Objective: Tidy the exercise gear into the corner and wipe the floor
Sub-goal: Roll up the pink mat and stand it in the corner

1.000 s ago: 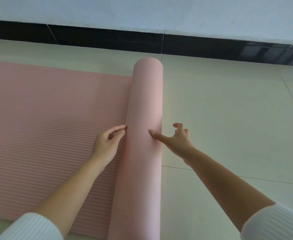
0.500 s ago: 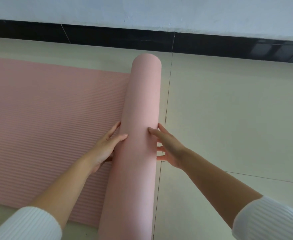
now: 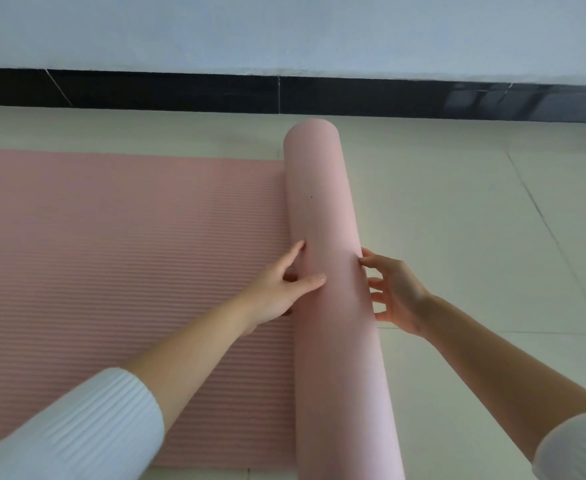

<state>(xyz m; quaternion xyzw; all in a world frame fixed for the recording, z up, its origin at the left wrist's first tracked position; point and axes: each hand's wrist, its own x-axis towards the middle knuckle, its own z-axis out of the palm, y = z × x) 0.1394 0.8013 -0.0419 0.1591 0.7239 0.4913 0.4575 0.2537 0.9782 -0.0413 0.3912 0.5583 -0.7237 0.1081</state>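
Pink ribbed foam mat (image 3: 118, 258) lay flat left, smooth rolled cylinder (image 3: 326, 209) between open left hand (image 3: 277, 292) and right hand (image 3: 397, 294), fingers spread, pressed against its sides

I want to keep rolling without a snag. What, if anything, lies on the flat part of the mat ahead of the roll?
Nothing visible does. The unrolled mat left of the roll is bare, apart from the left hand resting at the seam. The right hand touches the roll's other side.
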